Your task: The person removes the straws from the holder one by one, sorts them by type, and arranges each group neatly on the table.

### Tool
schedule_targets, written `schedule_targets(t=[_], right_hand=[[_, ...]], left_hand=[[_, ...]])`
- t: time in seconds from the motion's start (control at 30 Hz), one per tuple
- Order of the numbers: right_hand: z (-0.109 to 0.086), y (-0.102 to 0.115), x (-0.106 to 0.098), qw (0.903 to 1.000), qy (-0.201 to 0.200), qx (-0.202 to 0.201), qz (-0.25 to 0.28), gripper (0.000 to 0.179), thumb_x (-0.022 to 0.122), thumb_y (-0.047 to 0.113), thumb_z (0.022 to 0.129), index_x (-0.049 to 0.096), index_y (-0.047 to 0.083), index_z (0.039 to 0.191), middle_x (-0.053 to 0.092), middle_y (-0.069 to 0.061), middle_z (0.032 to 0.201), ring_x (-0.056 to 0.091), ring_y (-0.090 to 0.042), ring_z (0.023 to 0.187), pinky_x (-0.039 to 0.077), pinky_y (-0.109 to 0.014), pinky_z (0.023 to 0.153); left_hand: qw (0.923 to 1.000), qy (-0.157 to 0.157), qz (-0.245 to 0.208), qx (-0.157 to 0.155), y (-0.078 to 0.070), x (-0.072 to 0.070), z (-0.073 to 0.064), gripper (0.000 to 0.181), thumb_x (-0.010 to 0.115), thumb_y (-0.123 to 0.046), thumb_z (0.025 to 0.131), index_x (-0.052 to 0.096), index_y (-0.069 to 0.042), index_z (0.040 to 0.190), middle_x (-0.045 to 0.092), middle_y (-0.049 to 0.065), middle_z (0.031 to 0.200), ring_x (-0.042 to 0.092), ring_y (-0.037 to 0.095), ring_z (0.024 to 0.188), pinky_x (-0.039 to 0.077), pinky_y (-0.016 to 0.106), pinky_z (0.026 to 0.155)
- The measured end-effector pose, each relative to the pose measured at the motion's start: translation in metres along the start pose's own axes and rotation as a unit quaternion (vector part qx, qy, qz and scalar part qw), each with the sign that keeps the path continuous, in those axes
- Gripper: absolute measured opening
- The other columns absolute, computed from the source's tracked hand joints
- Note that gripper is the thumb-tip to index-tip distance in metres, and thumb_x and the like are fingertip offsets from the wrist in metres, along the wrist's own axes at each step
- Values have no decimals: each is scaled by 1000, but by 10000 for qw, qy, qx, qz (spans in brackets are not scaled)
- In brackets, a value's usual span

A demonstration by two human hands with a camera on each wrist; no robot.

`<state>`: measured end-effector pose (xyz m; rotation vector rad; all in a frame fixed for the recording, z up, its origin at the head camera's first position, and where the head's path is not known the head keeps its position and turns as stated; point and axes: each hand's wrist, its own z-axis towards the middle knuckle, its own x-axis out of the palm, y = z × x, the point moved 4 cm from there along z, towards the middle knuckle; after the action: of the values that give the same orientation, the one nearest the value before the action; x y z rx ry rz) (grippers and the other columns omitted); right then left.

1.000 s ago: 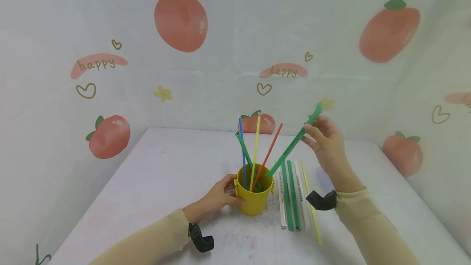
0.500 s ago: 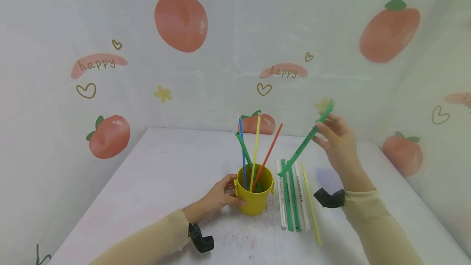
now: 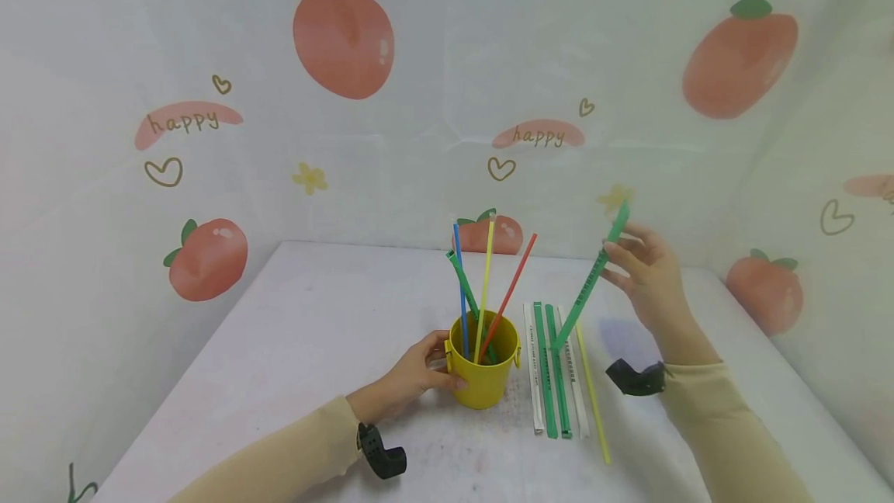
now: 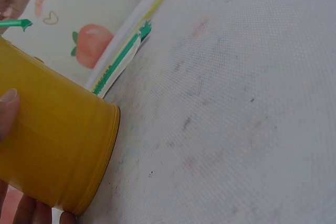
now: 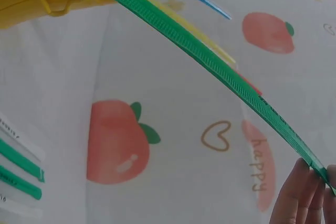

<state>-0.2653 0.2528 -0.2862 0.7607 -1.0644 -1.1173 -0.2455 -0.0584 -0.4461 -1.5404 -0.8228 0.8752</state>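
A small yellow bucket (image 3: 483,385) stands on the table, and my left hand (image 3: 408,372) grips its left side with fingers and thumb around the wall. Out of the bucket lean a blue straw (image 3: 458,258), a yellow straw (image 3: 488,262), a red straw (image 3: 518,274) and a green paper-wrapped straw (image 3: 464,283). Raised to the right of the bucket, my right hand (image 3: 646,274) pinches another green wrapped straw (image 3: 585,289) near its upper end. That straw slants down to the left, its low end over the row of straws. The right wrist view shows the pinching fingers (image 5: 302,195).
Beside the bucket, side by side on the table (image 3: 349,293), lie a white wrapped straw (image 3: 536,386), two green wrapped straws (image 3: 548,402), another white wrapped straw (image 3: 580,406) and a yellow straw (image 3: 596,410). A fruit-printed curtain (image 3: 433,99) hangs behind.
My right hand has carried the green wrapped straw away from the bucket's rim to the right, then slightly lower, and the straw is now steeper. The left hand and bucket stay put.
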Motion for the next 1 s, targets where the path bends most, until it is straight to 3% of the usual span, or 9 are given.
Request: schedule_targets(t=[0.57, 0.8, 1.0], right_hand=[[1, -20, -31, 9929, -58, 457, -1095, 27, 60, 3, 88, 54, 10, 113, 58, 1, 93, 62, -8, 83, 55, -23, 70], [4, -30, -46, 9851, -52, 727, -1556, 36, 63, 7, 87, 50, 12, 120, 55, 0, 96, 62, -9, 85, 55, -23, 69], [5, -37, -59, 9779, -4, 904, -1883, 44, 62, 8, 88, 44, 3, 128, 55, 2, 97, 61, -7, 84, 54, -23, 71]], left_hand=[[9999, -21, -78, -84, 2, -1, 1, 69, 80, -21, 72, 43, -14, 131, 51, 4, 129, 41, 30, 125, 29, 56, 103], [9999, -30, -76, -102, 2, 0, 1, 69, 80, -21, 73, 43, -15, 131, 50, 4, 129, 42, 29, 125, 31, 55, 103], [9999, -41, 0, -101, 3, -1, 1, 70, 80, -21, 72, 43, -15, 132, 50, 5, 129, 42, 30, 125, 30, 55, 103]])
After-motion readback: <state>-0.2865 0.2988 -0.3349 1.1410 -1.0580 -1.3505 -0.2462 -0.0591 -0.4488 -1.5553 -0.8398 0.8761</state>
